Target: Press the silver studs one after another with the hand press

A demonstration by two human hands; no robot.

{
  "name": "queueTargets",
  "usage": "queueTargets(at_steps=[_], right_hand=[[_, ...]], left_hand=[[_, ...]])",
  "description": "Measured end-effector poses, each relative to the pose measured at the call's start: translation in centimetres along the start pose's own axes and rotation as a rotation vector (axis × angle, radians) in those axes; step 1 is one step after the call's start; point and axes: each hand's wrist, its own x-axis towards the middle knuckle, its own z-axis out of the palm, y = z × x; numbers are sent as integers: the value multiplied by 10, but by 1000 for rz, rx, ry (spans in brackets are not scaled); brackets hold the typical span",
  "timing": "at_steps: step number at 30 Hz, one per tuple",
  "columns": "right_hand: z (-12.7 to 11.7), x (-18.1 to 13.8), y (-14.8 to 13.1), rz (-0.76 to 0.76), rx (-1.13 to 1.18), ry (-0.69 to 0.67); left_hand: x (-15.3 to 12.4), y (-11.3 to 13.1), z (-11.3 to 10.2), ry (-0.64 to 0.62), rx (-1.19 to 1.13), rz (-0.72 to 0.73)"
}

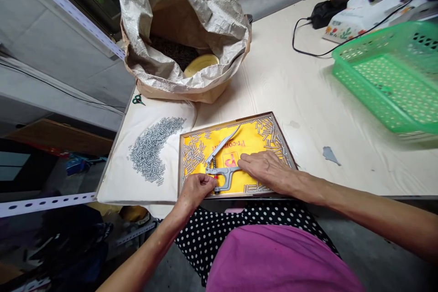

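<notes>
I see the grey hand press [221,171] between the two hands, in the tray [180,157]. The left hand [196,188] pinches its fingertips together by the jaws; the right hand [263,167] curls over the other end, though I cannot tell what either grips. Metal pins [192,155] lie around them; the sack [191,89] stands beyond both.

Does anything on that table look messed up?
Yes: a ragged grey patch on the tabletop, right of the yellow-bottomed tray. Its jagged outline breaks the pale surface; I can't tell if it's damage or scrap.
</notes>
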Motion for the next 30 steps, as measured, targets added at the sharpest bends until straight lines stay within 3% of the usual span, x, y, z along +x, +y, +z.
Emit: queueTargets(at_steps=[8,14,22,30], right_hand=[[-7,4,-1,21,-53,-20],[-25,26,19,-3,-195,65],[-34,48,35,-44,-238,-65],[-40,53,27,-5,-244,-134]], left_hand=[[-4,2,3,63,38,2],[-5,1,3,63,51,14],[-7,4,3,72,79,3],[-5,5,5,89,127,-21]])
